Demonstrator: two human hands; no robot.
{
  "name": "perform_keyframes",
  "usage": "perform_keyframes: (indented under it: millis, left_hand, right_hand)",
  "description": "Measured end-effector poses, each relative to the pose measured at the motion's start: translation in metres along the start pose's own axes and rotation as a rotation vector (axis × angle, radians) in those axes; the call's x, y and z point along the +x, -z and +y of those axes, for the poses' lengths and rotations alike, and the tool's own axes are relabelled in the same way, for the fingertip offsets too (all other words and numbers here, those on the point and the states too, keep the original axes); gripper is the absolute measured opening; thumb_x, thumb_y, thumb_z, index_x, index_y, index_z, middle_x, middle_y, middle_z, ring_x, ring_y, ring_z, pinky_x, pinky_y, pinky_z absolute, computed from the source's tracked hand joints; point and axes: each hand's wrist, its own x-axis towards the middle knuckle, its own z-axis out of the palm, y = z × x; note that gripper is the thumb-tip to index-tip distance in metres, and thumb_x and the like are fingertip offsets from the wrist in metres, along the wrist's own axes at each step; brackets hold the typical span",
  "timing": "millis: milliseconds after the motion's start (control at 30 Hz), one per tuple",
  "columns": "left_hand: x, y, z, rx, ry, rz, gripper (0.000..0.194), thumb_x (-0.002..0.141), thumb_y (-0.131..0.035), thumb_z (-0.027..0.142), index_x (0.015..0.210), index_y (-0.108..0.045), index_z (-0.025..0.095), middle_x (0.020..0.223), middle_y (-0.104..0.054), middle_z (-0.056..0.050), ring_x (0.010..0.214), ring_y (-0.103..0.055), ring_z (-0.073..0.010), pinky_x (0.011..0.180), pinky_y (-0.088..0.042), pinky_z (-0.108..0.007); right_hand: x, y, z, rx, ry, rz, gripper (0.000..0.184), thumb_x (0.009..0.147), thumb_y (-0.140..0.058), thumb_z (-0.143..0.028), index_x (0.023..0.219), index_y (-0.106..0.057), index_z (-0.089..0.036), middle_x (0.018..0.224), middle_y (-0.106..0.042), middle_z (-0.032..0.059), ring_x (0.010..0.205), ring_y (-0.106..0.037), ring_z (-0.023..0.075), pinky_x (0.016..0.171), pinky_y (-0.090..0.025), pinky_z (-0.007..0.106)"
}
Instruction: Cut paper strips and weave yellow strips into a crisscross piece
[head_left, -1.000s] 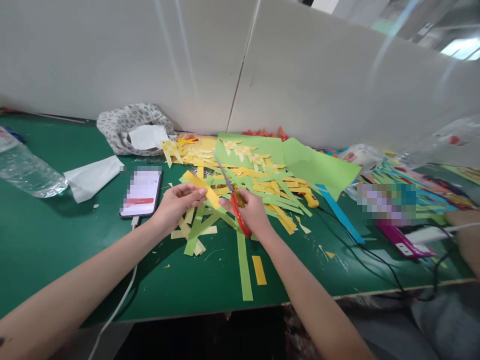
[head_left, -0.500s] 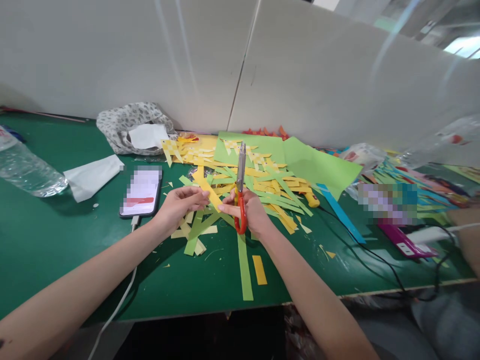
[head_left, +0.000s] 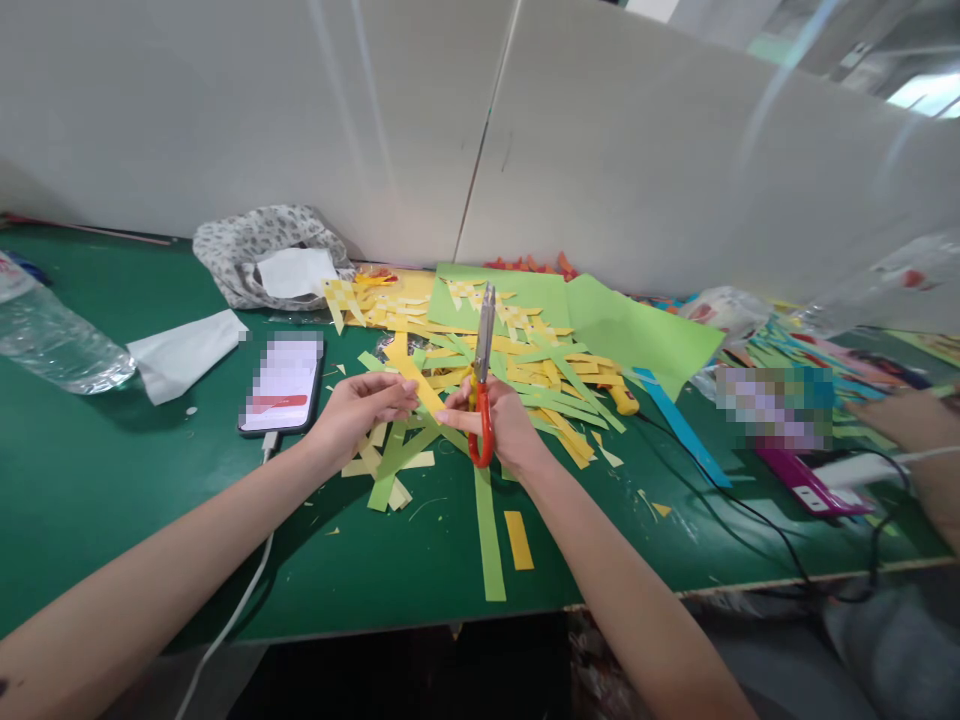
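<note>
A yellow paper strip (head_left: 422, 383) stretches between my two hands above the table. My left hand (head_left: 369, 405) pinches it with thumb and fingertips. My right hand (head_left: 501, 425) is closed round red-handled scissors (head_left: 484, 375), whose blades point up and away from me, and its fingertips also touch the strip's lower end. Below and behind the hands lies a heap of yellow and green paper strips (head_left: 577, 400). One green strip (head_left: 490, 540) and a short yellow piece (head_left: 519, 540) lie near the table's front edge.
To the left are a phone (head_left: 283, 385) on a white cable, a white tissue (head_left: 187, 355) and a plastic bottle (head_left: 60, 330). Green paper sheets (head_left: 637, 330) lie behind the strips. At right are a purple power strip (head_left: 814, 490), black cord and another person's hand (head_left: 907, 420).
The scissors' blades have tilted very slightly to the right; my hands and the strip stay almost still. At the right edge, the other person's hand has reached further into view.
</note>
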Motion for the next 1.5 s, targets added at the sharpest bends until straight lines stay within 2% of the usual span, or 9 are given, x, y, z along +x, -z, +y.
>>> perform_keyframes:
  millis: [200,433,733,1033,1333,1500]
  left_hand:
    - [0.0002,-0.0007,0.0014,-0.008,-0.003,0.001,0.023,0.064,-0.081,0.032,0.075,-0.071,0.015,0.070,-0.070,-0.005,0.066,-0.066,-0.0106,0.063,-0.053,-0.018]
    - [0.0048,0.0057,0.0051,-0.062,-0.106,0.077,0.023,0.066,-0.079,0.034,0.077,-0.069,0.016,0.073,-0.068,-0.001,0.070,-0.065,-0.0106,0.065,-0.053,-0.019]
    - [0.0078,0.0079,0.0065,-0.067,-0.118,0.108,0.020,0.070,-0.076,0.035,0.076,-0.069,0.017,0.069,-0.068,-0.002,0.067,-0.065,-0.0112,0.061,-0.054,-0.019]
    - [0.0095,0.0082,0.0068,-0.068,-0.109,0.130,0.020,0.068,-0.076,0.034,0.075,-0.069,0.016,0.067,-0.067,-0.003,0.064,-0.064,-0.0116,0.058,-0.053,-0.019]
    - [0.0089,0.0087,0.0090,-0.065,-0.128,0.090,0.021,0.067,-0.077,0.035,0.070,-0.068,0.016,0.067,-0.066,-0.003,0.062,-0.062,-0.0097,0.056,-0.052,-0.017]
    - [0.0037,0.0043,0.0049,-0.102,-0.102,-0.017,0.027,0.066,-0.077,0.039,0.077,-0.070,0.015,0.075,-0.068,-0.005,0.069,-0.065,-0.0127,0.063,-0.056,-0.021]
  right_hand:
    - [-0.0002,-0.0001,-0.0010,-0.029,0.010,-0.010,0.044,0.047,-0.083,-0.026,0.069,-0.045,-0.020,0.064,-0.058,-0.0051,0.063,-0.057,0.0124,0.072,-0.048,0.032]
    - [-0.0024,0.0002,-0.0025,-0.120,-0.004,-0.023,0.041,0.049,-0.083,-0.028,0.068,-0.047,-0.020,0.067,-0.061,-0.0021,0.066,-0.060,0.0157,0.073,-0.050,0.037]
    - [-0.0028,0.0001,-0.0058,-0.069,-0.035,0.004,0.041,0.047,-0.083,-0.025,0.069,-0.048,-0.020,0.065,-0.059,-0.0044,0.066,-0.059,0.0139,0.077,-0.050,0.036]
    - [-0.0013,0.0015,-0.0036,0.011,-0.038,-0.004,0.044,0.044,-0.084,-0.022,0.068,-0.047,-0.021,0.065,-0.054,-0.0052,0.066,-0.059,0.0144,0.075,-0.050,0.035]
    - [-0.0039,0.0000,-0.0068,-0.007,-0.044,0.010,0.043,0.045,-0.084,-0.024,0.069,-0.048,-0.020,0.064,-0.055,-0.0056,0.066,-0.059,0.0139,0.080,-0.049,0.037]
    - [-0.0033,-0.0017,-0.0044,0.013,-0.043,0.029,0.044,0.044,-0.084,-0.023,0.067,-0.047,-0.020,0.063,-0.057,-0.0057,0.064,-0.059,0.0131,0.077,-0.049,0.035]
